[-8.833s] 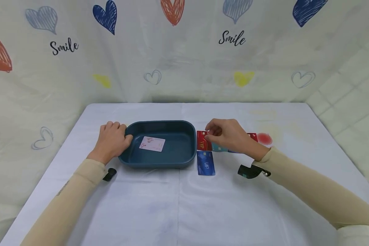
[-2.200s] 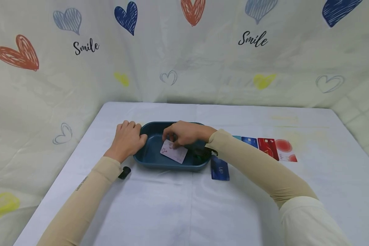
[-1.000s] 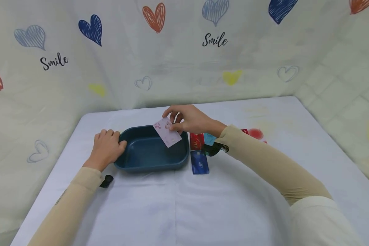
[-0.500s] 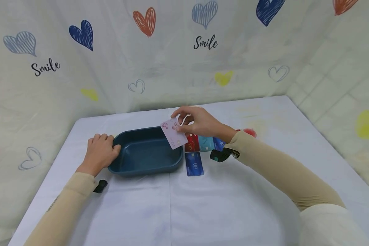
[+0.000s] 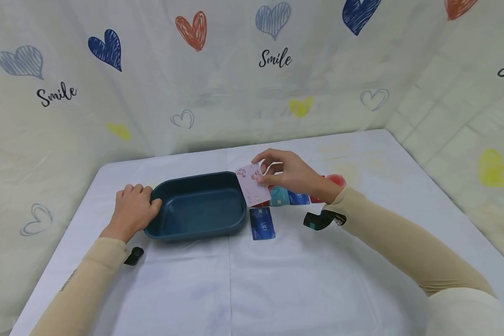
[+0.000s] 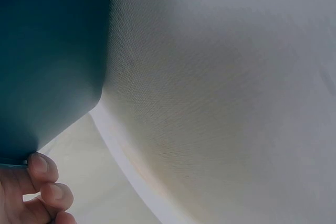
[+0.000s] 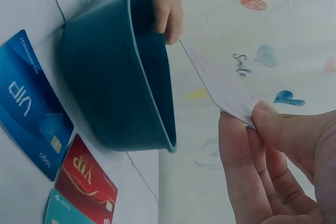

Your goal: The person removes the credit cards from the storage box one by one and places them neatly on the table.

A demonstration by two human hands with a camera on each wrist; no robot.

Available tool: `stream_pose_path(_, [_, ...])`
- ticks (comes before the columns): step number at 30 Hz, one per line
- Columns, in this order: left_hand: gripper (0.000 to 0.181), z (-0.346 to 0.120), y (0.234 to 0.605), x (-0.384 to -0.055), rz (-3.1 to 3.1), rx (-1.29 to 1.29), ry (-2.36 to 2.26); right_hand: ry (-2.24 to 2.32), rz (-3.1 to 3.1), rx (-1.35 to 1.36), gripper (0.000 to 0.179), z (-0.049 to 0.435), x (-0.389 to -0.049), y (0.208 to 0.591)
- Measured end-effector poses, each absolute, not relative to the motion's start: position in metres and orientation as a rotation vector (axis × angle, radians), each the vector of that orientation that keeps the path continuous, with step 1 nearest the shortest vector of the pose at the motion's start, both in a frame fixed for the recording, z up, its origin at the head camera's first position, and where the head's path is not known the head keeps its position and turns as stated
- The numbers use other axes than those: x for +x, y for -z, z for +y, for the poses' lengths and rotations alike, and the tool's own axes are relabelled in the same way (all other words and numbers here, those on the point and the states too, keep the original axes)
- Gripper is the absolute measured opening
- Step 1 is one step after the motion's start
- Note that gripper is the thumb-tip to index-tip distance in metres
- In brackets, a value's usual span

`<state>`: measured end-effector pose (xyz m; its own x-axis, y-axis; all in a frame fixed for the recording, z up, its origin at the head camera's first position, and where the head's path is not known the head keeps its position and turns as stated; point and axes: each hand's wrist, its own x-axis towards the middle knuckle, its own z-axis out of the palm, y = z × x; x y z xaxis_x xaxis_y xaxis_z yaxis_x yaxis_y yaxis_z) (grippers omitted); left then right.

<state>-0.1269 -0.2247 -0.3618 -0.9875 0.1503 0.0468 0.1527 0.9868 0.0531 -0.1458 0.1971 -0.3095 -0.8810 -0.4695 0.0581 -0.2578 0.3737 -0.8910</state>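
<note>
A pale pink card (image 5: 251,186) with small floral marks is pinched between the thumb and fingers of my right hand (image 5: 291,172). It hangs tilted at the right rim of the dark teal basin (image 5: 197,228), partly covering a red card (image 7: 86,174) on the table. My left hand (image 5: 133,210) grips the basin's left rim, thumb on the inner side; in the left wrist view its fingertips (image 6: 44,167) curl at the rim. No card shows inside the basin in the head view.
Right of the basin lie a blue VIP card (image 5: 262,224), a teal card (image 5: 279,196), another blue card (image 5: 298,199) and a card with a red circle (image 5: 337,180), partly behind my right hand. A white cloth covers the table (image 5: 193,289).
My right hand has lifted the pink card out of the basin, where it lay earlier, and carried it right past the rim. My left hand keeps its grip on the basin.
</note>
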Motion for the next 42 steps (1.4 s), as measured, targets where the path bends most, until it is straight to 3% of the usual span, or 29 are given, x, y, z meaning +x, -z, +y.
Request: stream_pose_path(42, [0.045,-0.226,0.363,-0.129,-3.070,-0.247,0.094,1.582,2.341,-0.267,0.047,0.246,-0.123,0.380])
